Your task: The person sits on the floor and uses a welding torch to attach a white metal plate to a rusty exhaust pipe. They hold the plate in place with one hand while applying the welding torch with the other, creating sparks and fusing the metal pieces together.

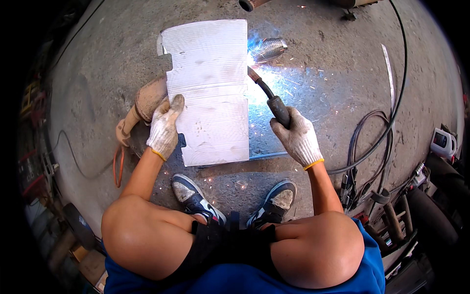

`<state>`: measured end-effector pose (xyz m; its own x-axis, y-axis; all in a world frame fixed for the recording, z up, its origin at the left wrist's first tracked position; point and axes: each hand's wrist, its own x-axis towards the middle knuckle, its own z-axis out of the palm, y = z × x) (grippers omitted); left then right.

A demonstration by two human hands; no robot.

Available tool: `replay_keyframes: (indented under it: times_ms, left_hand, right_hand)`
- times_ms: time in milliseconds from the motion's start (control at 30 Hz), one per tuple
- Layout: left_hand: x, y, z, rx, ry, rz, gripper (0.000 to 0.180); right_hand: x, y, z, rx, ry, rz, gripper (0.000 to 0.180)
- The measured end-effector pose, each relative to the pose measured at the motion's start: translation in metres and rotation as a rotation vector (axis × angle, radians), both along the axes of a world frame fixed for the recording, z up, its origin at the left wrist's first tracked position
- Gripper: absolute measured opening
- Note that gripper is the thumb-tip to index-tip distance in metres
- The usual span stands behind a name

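Concrete [122,44] below, left hand [165,126] grips cardboard [210,93] at left edge, right hand [297,136] clasps torch [277,107].

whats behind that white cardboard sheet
Past the left edge of the cardboard sheet, a rusty pipe sticks out; past its right edge, a braided metal piece shows beside bright blue-white glare. Whatever lies between them is covered, so whether they join cannot be seen.

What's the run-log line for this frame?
left hand: holding white cardboard sheet | right hand: gripping welding torch | glare: blue-white, at sheet's right edge, with sparks | rusty pipe: partly hidden by sheet
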<state>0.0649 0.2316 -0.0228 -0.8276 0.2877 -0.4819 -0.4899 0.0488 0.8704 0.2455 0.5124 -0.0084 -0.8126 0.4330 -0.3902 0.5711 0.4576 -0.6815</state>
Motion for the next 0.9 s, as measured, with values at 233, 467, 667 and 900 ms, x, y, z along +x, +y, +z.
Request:
replay_keyframes:
  times_ms: [233, 467, 667, 900]
  left_hand:
    - [-0.003, -0.002, 0.001, -0.014, 0.03, 0.075, 0.049]
    - [-0.004, -0.007, 0.001, -0.005, 0.038, 0.122, 0.047]
    - [-0.003, -0.007, 0.003, 0.003, 0.021, 0.113, 0.042]
    - [0.0, -0.008, -0.01, 0.036, 0.039, 0.121, 0.04]
  right_hand:
    - [0.009, 0.003, -0.008, 0.019, 0.046, -0.004, 0.043]
    - [0.015, 0.001, -0.013, 0.013, 0.027, -0.02, 0.043]
    - [0.011, -0.002, -0.009, 0.021, 0.028, -0.025, 0.041]
    - [0.008, -0.003, -0.009, 0.042, 0.011, -0.019, 0.043]
